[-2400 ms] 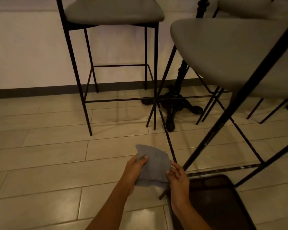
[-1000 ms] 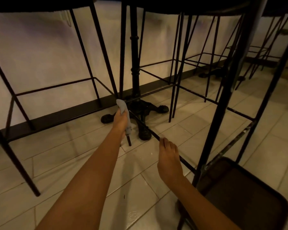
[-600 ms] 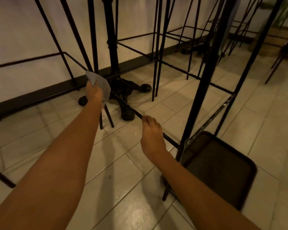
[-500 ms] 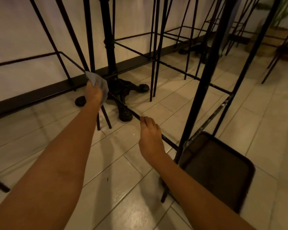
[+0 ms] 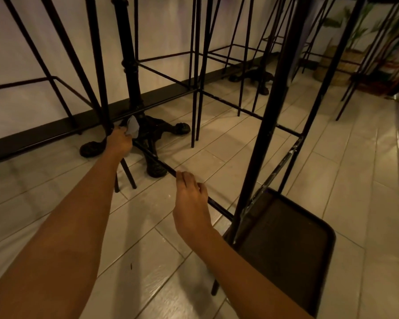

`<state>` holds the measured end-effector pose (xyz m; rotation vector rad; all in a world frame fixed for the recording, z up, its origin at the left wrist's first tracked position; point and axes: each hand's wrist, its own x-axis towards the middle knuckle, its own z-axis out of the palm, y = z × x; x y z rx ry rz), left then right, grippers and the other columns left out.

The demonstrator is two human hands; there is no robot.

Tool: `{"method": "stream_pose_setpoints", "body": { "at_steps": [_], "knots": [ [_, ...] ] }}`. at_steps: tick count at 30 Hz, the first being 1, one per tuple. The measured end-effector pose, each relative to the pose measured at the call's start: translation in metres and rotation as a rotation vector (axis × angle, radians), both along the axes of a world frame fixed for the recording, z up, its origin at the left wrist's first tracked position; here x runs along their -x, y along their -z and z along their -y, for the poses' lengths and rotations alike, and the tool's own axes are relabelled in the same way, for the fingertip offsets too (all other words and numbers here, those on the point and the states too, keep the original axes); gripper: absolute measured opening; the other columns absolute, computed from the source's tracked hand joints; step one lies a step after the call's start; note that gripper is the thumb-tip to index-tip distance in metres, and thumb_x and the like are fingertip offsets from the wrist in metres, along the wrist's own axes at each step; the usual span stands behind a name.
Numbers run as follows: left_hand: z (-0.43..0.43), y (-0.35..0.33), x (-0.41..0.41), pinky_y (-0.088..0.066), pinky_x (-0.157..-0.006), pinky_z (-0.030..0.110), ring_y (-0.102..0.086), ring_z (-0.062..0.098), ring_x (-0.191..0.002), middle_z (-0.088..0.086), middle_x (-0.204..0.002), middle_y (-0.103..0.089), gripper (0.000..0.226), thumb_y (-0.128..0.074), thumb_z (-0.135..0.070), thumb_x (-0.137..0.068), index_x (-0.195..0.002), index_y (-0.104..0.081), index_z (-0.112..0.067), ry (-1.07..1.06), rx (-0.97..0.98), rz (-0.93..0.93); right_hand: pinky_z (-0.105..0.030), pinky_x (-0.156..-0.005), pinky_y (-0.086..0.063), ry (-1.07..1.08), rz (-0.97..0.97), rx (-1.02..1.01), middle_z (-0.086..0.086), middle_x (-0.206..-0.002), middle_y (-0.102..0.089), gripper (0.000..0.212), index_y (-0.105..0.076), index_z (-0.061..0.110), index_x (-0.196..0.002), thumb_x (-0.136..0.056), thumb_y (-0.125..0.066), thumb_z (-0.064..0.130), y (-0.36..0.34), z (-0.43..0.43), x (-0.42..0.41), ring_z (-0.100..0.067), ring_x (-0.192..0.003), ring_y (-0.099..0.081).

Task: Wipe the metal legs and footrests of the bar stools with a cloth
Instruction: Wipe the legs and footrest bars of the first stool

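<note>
My left hand (image 5: 119,142) grips a grey cloth (image 5: 133,128) against the far end of a thin black footrest bar (image 5: 158,162), where it meets a stool leg (image 5: 99,72). Only a small corner of the cloth shows above my fingers. My right hand (image 5: 190,203) rests on the same bar nearer to me, fingers curled over it. The bar runs diagonally toward a thick black stool leg (image 5: 266,125) on the right.
A cast-iron table base (image 5: 152,134) stands just behind the bar. Several more black stool frames (image 5: 197,72) crowd the wall side. A dark flat seat (image 5: 283,242) sits low at my right. Potted plants (image 5: 346,56) stand far right. Pale floor tiles (image 5: 148,261) lie below.
My left hand has dropped a little and closed tighter over the cloth, so less of it shows. My right hand stays on the bar. The view has shifted lower and closer.
</note>
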<state>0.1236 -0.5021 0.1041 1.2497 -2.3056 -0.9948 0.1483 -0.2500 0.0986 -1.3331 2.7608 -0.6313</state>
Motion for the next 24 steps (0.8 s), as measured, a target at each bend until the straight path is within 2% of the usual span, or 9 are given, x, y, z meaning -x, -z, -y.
{"method": "stream_pose_setpoints", "body": {
  "at_steps": [7,13,17,24],
  "knots": [
    [-0.024,-0.005,-0.009,-0.035,-0.103,0.039,-0.043,0.038,-0.125,0.021,-0.138,-0.044,0.037,-0.035,-0.006,-0.096,-0.132,-0.045,0.001,0.059,0.053,0.006,-0.039,-0.116,-0.015,0.008,0.025,0.047,-0.011,-0.149,-0.026,0.068,-0.02,0.005,-0.143,-0.082,-0.049,-0.004,0.0,-0.001,-0.002,-0.022,-0.14,-0.02],
    [-0.002,-0.003,-0.009,-0.039,-0.104,0.048,-0.047,0.041,-0.12,0.025,-0.13,-0.05,0.033,-0.042,-0.011,-0.096,-0.126,-0.05,0.001,-0.034,-0.049,-0.015,-0.044,-0.116,-0.017,-0.009,0.009,0.067,-0.015,-0.149,-0.027,0.071,-0.02,0.002,-0.143,-0.08,-0.052,-0.005,0.004,0.0,-0.002,-0.026,-0.14,-0.02],
    [-0.006,-0.003,-0.007,-0.037,-0.104,0.045,-0.045,0.041,-0.122,0.026,-0.131,-0.049,0.033,-0.041,-0.012,-0.097,-0.126,-0.049,0.0,-0.03,-0.021,-0.034,-0.043,-0.117,-0.013,-0.025,-0.008,0.012,-0.013,-0.152,-0.02,0.073,-0.015,0.003,-0.144,-0.081,-0.052,-0.003,0.004,-0.001,0.001,-0.024,-0.142,-0.014],
    [-0.037,-0.006,-0.017,-0.041,-0.095,0.036,-0.051,0.037,-0.116,0.024,-0.123,-0.056,0.032,-0.04,-0.003,-0.095,-0.123,-0.053,0.001,0.049,0.075,-0.025,-0.042,-0.114,-0.018,0.01,-0.024,0.053,-0.012,-0.15,-0.027,0.07,-0.022,0.003,-0.142,-0.079,-0.051,-0.006,0.006,0.002,-0.001,-0.023,-0.141,-0.02]
  ]
}}
